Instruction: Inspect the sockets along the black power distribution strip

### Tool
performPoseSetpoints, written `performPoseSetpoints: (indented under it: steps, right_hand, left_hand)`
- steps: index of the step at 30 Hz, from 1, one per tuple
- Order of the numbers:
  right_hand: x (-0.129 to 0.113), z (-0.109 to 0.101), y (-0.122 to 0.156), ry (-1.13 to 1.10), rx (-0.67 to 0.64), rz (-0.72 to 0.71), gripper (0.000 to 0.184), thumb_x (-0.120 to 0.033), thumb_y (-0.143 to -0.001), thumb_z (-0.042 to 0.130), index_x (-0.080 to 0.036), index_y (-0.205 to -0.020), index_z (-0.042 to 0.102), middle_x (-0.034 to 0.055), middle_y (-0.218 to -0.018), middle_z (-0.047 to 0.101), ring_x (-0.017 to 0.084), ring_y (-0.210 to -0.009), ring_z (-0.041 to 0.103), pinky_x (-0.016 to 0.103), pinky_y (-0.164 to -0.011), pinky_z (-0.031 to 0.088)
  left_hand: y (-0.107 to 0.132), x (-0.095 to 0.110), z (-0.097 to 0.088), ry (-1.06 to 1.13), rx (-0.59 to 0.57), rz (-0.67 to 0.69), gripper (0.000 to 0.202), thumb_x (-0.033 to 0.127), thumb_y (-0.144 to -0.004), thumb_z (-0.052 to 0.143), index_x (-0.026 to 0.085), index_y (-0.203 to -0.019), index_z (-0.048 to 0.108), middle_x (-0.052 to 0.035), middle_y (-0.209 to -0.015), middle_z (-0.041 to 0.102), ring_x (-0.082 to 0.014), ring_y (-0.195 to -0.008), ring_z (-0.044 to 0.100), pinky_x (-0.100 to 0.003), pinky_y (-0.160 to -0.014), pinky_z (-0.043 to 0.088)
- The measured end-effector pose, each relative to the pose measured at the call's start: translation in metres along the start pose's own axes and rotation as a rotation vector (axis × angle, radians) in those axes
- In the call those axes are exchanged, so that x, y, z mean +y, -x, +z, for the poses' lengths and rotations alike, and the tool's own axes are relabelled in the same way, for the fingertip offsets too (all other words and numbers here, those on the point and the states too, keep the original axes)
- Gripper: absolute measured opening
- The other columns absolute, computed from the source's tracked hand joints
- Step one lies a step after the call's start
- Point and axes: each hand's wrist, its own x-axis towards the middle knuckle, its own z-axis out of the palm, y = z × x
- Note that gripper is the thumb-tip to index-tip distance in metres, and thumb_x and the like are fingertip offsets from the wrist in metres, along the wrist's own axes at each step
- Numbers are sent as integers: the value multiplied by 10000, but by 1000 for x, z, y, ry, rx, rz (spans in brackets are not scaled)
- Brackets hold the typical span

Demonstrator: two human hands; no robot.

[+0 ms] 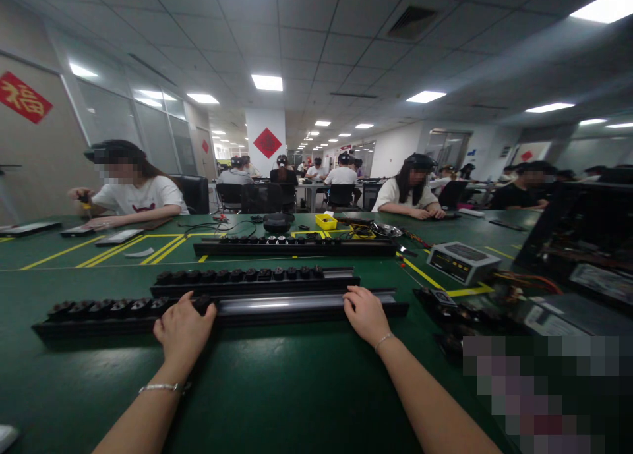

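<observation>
A long black track (291,315) with a shiny inner channel lies across the green table in front of me. Several round black modules, which look like sockets, sit along its left part (121,307). My left hand (184,329) is closed around a black module (202,302) at the end of that row, its thumb on the module's right side. Near the track's right end, my right hand (368,315) has its bent fingers hooked over the track. Just behind lies a second black track (341,281), its modules (251,275) filling most of its length.
A third black track (297,248) lies farther back, near a yellow bin (326,221). To the right stand a power supply box (462,261), loose cables and an open computer case (568,243). Co-workers sit across the table (277,375), left and right.
</observation>
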Motion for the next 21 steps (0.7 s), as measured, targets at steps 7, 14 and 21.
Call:
performPoseSetpoints:
  steps: [7,14,21]
  right_hand:
    - [-1,-1,0,-5,-21,13,293,-268,-828,390,-218,-918,665,58,-1178,573,192,-1134,456,353,-950,329]
    - [-1,-2,0,-3,-19,9,303,-283,-837,380,-212,-914,664,57,-1175,574,191,-1135,456,353,-953,322]
    - [-2,-2,0,-5,-16,14,302,-277,-833,382,-214,-911,667,59,-1168,578,192,-1130,458,351,-948,323]
  left_hand:
    - [-1,0,-1,18,-37,-9,551,458,-787,369,158,-1249,398,-147,-1162,538,-295,-1165,397,-462,-976,254]
    - [-2,-1,0,29,-27,5,549,465,-784,356,153,-1233,409,-154,-1149,542,-301,-1155,407,-466,-966,264]
    - [-2,0,-1,41,-33,0,527,456,-781,365,166,-1216,425,-146,-1130,555,-292,-1156,410,-471,-973,259]
